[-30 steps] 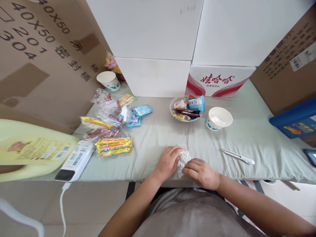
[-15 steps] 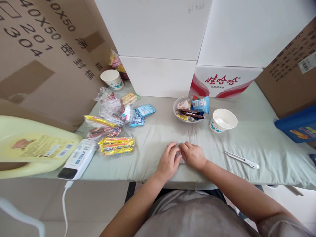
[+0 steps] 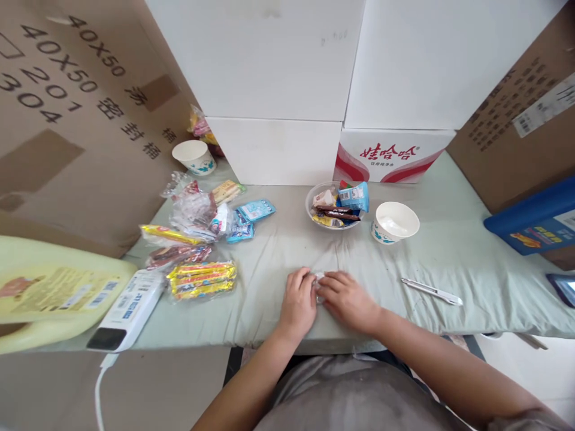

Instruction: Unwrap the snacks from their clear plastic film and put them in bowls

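My left hand (image 3: 299, 304) and my right hand (image 3: 351, 302) meet low over the table's front part, fingers curled towards each other. Between them shows a small piece of crinkled clear plastic (image 3: 319, 278), mostly hidden by the fingers, so its kind is unclear. Both hands grip it. Beyond them sits a clear plastic bowl (image 3: 309, 218) of wrapped snacks, with a blue packet (image 3: 354, 196) on top. A white paper cup (image 3: 395, 222) with a blue leaf print stands right of the bowl. A white pen-like tool (image 3: 431, 291) lies right of my right hand.
Several snack packets lie left, among them yellow wrapped sticks (image 3: 202, 280) and blue packets (image 3: 255, 211). Another paper cup (image 3: 194, 157) stands behind. A white power strip (image 3: 128, 311) and a yellow jug (image 3: 49, 293) are front left. White boxes (image 3: 274, 149) line the back; a blue container (image 3: 534, 224) lies right.
The view has shifted, so the table's things sit a little lower and further left. Both hands still hold the clear plastic; the fingers have shifted slightly around it.
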`<state>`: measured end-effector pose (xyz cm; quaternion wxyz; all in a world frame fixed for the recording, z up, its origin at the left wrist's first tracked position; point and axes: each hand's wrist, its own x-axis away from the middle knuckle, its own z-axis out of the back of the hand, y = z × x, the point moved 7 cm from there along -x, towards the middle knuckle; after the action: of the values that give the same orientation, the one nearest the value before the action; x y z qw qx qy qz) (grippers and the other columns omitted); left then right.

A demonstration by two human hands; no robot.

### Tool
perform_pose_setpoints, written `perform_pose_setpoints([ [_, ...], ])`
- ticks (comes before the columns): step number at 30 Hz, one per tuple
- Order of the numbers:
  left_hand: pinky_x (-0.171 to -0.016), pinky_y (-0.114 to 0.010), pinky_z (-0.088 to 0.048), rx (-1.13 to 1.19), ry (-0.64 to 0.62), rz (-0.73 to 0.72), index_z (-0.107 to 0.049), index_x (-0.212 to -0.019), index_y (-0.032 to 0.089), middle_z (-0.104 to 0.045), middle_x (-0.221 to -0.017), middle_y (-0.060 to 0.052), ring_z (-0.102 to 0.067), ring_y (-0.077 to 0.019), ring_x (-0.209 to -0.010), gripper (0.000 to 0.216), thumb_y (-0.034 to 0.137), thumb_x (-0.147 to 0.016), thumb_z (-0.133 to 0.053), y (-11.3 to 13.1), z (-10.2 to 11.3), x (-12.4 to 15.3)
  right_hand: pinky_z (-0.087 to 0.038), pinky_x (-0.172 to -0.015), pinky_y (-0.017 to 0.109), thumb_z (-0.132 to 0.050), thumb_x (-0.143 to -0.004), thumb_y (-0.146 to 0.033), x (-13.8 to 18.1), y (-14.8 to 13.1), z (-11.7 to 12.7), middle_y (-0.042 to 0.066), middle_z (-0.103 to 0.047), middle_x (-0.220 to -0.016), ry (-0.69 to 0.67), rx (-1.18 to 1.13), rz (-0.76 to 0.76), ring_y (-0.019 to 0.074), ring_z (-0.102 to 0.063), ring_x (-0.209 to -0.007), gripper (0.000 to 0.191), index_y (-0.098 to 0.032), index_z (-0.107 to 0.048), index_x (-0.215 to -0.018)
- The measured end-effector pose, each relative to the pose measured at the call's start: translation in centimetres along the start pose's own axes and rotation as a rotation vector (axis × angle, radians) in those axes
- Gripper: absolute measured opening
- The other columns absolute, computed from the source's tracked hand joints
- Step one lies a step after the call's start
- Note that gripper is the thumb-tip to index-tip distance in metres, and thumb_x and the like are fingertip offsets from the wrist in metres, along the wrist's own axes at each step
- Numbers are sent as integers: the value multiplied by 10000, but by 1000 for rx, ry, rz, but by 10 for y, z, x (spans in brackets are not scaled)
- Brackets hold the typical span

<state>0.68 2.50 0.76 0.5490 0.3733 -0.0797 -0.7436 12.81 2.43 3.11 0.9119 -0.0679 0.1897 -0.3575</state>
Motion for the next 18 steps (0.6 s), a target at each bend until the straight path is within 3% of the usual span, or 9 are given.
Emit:
perform_pose_setpoints([
  [3, -901, -440, -532, 1, 29, -5, -620, -1043, 184, -581, -1121, -113, -561, -246, -1053, 255, 124, -928, -401, -3, 3, 1, -468, -872, 368, -550, -908, -182, 7, -11, -13, 78, -655, -1126, -101, -17, -5, 229, -548, -1019, 191, -194, -640, -1076],
  [5, -887, -430, -537, 10, 20, -21, -626, -1021, 187, -585, -1112, -106, -564, -245, -1048, 223, 143, -927, -428, -4, 3, 0, -485, -806, 322, -527, -915, -165, 12, -1, -3, 62, -677, -1023, -99, -62, 31, 192, -568, -901, 167, -200, -655, -1015],
  [8, -874, -430, -534, 16, -2, -41, -630, -973, 186, -587, -1094, -102, -561, -249, -1033, 148, 179, -911, -495, -2, 4, -1, -485, -819, 312, -450, -935, -146, 15, 50, 59, 76, -679, -997, 168, -39, -68, 184, -585, -920, 232, -202, -666, -1001],
  [10, -874, -436, -526, 15, -29, -55, -630, -949, 187, -589, -1085, -99, -555, -251, -1026, 119, 192, -903, -521, 1, 3, -2, -474, -857, 347, -456, -932, -181, 15, 99, 107, 93, -667, -1010, 320, 91, -313, 214, -586, -979, 236, -211, -685, -983],
  [11, -877, -440, -522, 12, -46, -62, -632, -942, 189, -591, -1085, -97, -551, -253, -1028, 110, 199, -899, -531, 2, 2, -2, -465, -865, 361, -460, -926, -199, 12, 121, 123, 100, -662, -1012, 306, 163, -418, 233, -583, -1009, 243, -217, -696, -986],
  [12, -881, -444, -517, 8, -63, -66, -633, -938, 191, -594, -1089, -96, -547, -256, -1035, 103, 206, -896, -540, 4, 1, -3, -461, -851, 358, -468, -916, -209, 7, 143, 133, 106, -660, -1019, 231, 220, -533, 243, -587, -1009, 249, -215, -705, -991],
  [14, -887, -449, -509, -2, -86, -65, -635, -935, 195, -599, -1095, -92, -540, -259, -1043, 96, 209, -889, -551, 6, 0, -5, -456, -816, 338, -501, -880, -210, -4, 181, 126, 106, -664, -1059, -122, 244, -728, 247, -602, -997, 259, -219, -711, -1032],
  [16, -892, -448, -504, -3, -101, -59, -633, -936, 194, -601, -1092, -89, -537, -257, -1042, 95, 196, -881, -556, 8, 0, -6, -455, -787, 321, -572, -813, -186, -12, 204, 104, 109, -689, -1011, -444, 197, -802, 248, -629, -941, 227, -200, -735, -970],
  [18, -898, -449, -499, -1, -116, -49, -629, -941, 189, -600, -1091, -89, -532, -254, -1042, 98, 182, -874, -557, 9, -1, -6, -459, -761, 323, -624, -751, -160, -21, 216, 82, 129, -708, -934, -598, 148, -804, 255, -651, -870, 162, -160, -748, -854],
])
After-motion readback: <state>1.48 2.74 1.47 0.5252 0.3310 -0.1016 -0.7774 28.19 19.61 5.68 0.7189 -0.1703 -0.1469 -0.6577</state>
